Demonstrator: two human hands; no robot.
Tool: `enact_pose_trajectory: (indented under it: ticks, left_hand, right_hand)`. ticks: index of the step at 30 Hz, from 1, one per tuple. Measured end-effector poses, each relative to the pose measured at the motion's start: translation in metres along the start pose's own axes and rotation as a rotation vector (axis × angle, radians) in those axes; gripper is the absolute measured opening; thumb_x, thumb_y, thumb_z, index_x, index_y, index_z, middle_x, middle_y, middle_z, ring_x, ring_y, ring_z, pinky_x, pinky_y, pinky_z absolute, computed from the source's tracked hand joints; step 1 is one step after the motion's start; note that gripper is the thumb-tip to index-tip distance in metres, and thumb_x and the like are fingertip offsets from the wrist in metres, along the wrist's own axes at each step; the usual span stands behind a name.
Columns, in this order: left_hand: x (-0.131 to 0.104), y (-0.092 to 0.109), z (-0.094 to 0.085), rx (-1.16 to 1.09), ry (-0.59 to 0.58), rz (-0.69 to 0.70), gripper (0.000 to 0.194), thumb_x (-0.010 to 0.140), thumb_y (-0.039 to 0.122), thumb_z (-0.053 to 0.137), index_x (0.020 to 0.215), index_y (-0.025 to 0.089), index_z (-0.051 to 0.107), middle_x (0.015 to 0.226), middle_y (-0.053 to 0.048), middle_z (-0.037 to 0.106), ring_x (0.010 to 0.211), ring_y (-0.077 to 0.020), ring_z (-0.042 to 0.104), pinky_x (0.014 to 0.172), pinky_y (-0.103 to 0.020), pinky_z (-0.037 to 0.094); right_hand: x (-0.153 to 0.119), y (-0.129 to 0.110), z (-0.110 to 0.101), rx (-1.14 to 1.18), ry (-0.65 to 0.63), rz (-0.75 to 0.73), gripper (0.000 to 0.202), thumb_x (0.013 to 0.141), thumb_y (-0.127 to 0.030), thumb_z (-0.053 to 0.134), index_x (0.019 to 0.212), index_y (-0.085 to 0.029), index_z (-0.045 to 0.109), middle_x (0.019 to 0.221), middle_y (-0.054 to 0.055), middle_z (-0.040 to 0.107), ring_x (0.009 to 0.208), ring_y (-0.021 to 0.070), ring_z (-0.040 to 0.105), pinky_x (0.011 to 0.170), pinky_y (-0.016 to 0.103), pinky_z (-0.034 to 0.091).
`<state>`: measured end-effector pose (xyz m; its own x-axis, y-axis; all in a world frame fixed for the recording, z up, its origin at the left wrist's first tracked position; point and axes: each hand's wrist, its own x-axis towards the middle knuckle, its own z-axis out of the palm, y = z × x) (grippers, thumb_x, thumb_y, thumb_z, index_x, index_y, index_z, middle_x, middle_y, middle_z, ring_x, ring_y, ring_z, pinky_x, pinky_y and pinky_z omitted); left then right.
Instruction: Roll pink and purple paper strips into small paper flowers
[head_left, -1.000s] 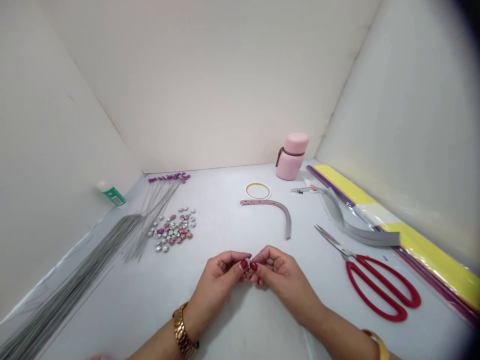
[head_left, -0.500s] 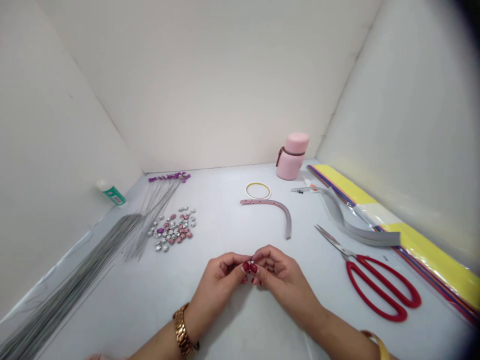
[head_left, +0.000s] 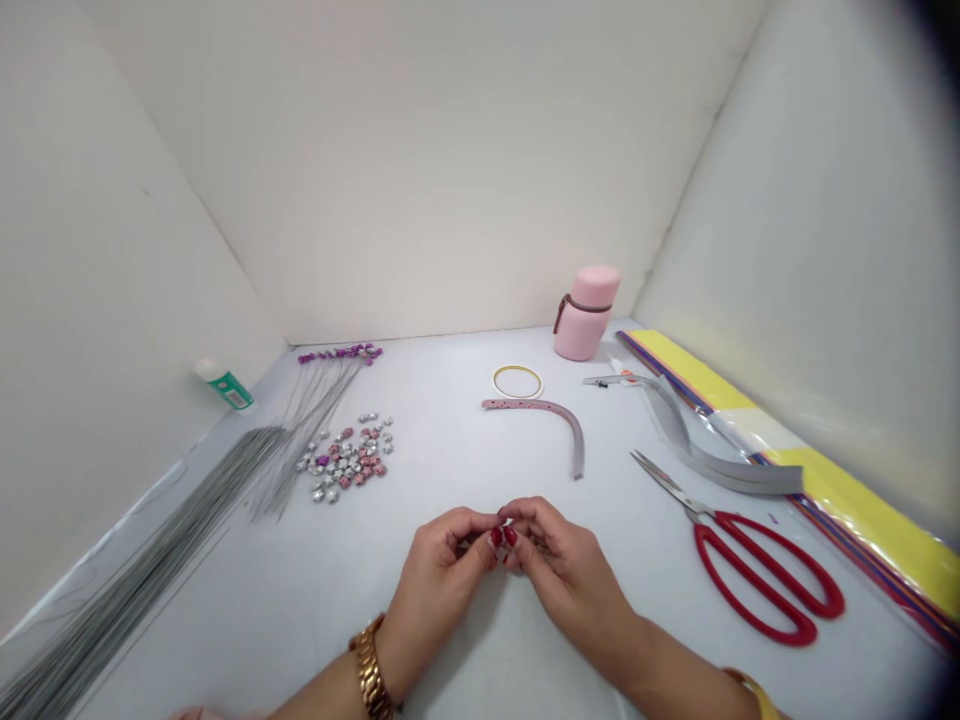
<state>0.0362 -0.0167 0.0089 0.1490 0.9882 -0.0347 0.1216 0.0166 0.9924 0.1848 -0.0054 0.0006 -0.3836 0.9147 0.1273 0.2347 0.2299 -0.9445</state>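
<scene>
My left hand (head_left: 454,558) and my right hand (head_left: 559,562) meet fingertip to fingertip over the front middle of the table. Both are closed in a pinch, thumbs and forefingers together. Whatever they hold is tiny and mostly covered by the fingers, so I cannot make it out. Beyond them lies a curved bundle of thin pink and grey paper strips (head_left: 551,410). To the left is a pile of small folded paper stars (head_left: 349,460), silver, pink and a purple one.
Red-handled scissors (head_left: 765,575) lie open on the right, near grey strips (head_left: 697,455) and packed coloured sheets (head_left: 720,400). A tape roll (head_left: 517,381) and pink flask (head_left: 586,315) stand farther back. Wires (head_left: 172,540), purple-tipped stems (head_left: 341,353) and a glue stick (head_left: 225,385) are left.
Both hands have shifted very slightly, staying pinched together. The right fingers have curled a little closer over the left fingertips. Objects on the table remain where they were.
</scene>
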Motion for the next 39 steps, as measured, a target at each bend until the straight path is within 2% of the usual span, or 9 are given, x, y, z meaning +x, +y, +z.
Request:
enact_pose_trajectory:
  ticks: [7, 11, 15, 20, 23, 28, 33, 36, 39]
  left_hand:
    - [-0.004, 0.002, 0.001, 0.146, 0.047, 0.091, 0.02, 0.08, 0.018, 0.049, 0.087, 0.018, 0.067, 0.074, -0.003, 0.063, 0.069, -0.0148, 0.056, 0.064, -0.023, 0.042]
    - [0.0, 0.0, 0.0, 0.063, 0.039, 0.03, 0.019, 0.079, 0.02, 0.051, 0.09, 0.017, 0.066, 0.079, -0.005, 0.065, 0.072, -0.0155, 0.056, 0.067, -0.024, 0.043]
    - [0.003, 0.001, -0.002, -0.092, 0.016, -0.098, 0.022, 0.076, 0.026, 0.056, 0.09, 0.013, 0.067, 0.07, -0.005, 0.065, 0.064, -0.0145, 0.055, 0.062, -0.025, 0.042]
    - [0.004, 0.0, -0.001, -0.175, 0.005, -0.135, 0.022, 0.074, 0.026, 0.059, 0.087, 0.012, 0.068, 0.064, -0.004, 0.062, 0.06, -0.0124, 0.052, 0.06, -0.023, 0.041]
    - [0.005, -0.002, -0.002, -0.185, 0.0, -0.14, 0.022, 0.074, 0.026, 0.059, 0.088, 0.012, 0.068, 0.067, -0.004, 0.063, 0.061, -0.0129, 0.052, 0.06, -0.024, 0.041]
    - [0.004, -0.003, 0.0, -0.139, 0.0, -0.124, 0.021, 0.075, 0.025, 0.057, 0.089, 0.014, 0.068, 0.066, -0.003, 0.062, 0.06, -0.0131, 0.052, 0.06, -0.024, 0.041]
    - [-0.003, 0.0, 0.002, 0.019, -0.008, 0.026, 0.021, 0.08, 0.02, 0.049, 0.092, 0.017, 0.066, 0.074, -0.004, 0.063, 0.07, -0.0155, 0.055, 0.066, -0.025, 0.043]
    - [-0.005, 0.001, 0.002, 0.112, -0.01, 0.114, 0.022, 0.081, 0.019, 0.048, 0.093, 0.019, 0.066, 0.081, -0.006, 0.063, 0.075, -0.0165, 0.055, 0.07, -0.026, 0.042]
    - [-0.004, 0.001, 0.001, 0.044, -0.004, 0.06, 0.022, 0.081, 0.022, 0.049, 0.095, 0.018, 0.065, 0.081, -0.006, 0.062, 0.074, -0.0163, 0.055, 0.068, -0.026, 0.043]
  right_hand:
    - [-0.004, 0.001, 0.0, -0.214, -0.02, -0.113, 0.024, 0.085, -0.014, 0.037, 0.104, -0.024, 0.046, 0.081, 0.003, 0.058, 0.07, 0.0164, 0.056, 0.065, 0.029, 0.044]
    - [-0.003, 0.002, 0.0, -0.013, -0.036, -0.01, 0.026, 0.085, -0.015, 0.037, 0.109, -0.024, 0.04, 0.074, 0.0, 0.055, 0.069, 0.015, 0.057, 0.065, 0.028, 0.046]
    - [0.002, -0.001, 0.001, 0.261, -0.018, 0.153, 0.023, 0.084, -0.017, 0.041, 0.106, -0.024, 0.038, 0.069, -0.003, 0.054, 0.062, 0.0118, 0.056, 0.059, 0.024, 0.046]
    - [0.006, -0.004, 0.001, 0.318, -0.003, 0.187, 0.026, 0.081, -0.017, 0.044, 0.106, -0.022, 0.038, 0.066, -0.003, 0.054, 0.06, 0.0116, 0.055, 0.057, 0.023, 0.045]
    - [0.004, -0.004, 0.0, 0.205, -0.003, 0.127, 0.027, 0.082, -0.016, 0.042, 0.108, -0.023, 0.038, 0.066, -0.003, 0.055, 0.061, 0.0127, 0.056, 0.057, 0.024, 0.045]
    - [-0.003, 0.002, 0.0, -0.22, 0.033, -0.145, 0.034, 0.082, -0.013, 0.04, 0.114, -0.024, 0.038, 0.071, 0.001, 0.061, 0.064, 0.0159, 0.057, 0.062, 0.028, 0.045]
    - [-0.005, 0.008, 0.002, -0.452, 0.034, -0.254, 0.037, 0.084, -0.014, 0.039, 0.12, -0.023, 0.038, 0.084, 0.007, 0.064, 0.07, 0.0192, 0.059, 0.065, 0.031, 0.045]
    - [-0.004, 0.007, 0.002, -0.361, 0.026, -0.187, 0.037, 0.083, -0.015, 0.039, 0.119, -0.023, 0.038, 0.078, 0.004, 0.062, 0.066, 0.0177, 0.058, 0.063, 0.03, 0.045]
    - [0.0, 0.002, 0.002, -0.069, 0.033, -0.016, 0.031, 0.083, -0.019, 0.042, 0.114, -0.024, 0.039, 0.068, -0.001, 0.058, 0.062, 0.0153, 0.056, 0.06, 0.027, 0.045]
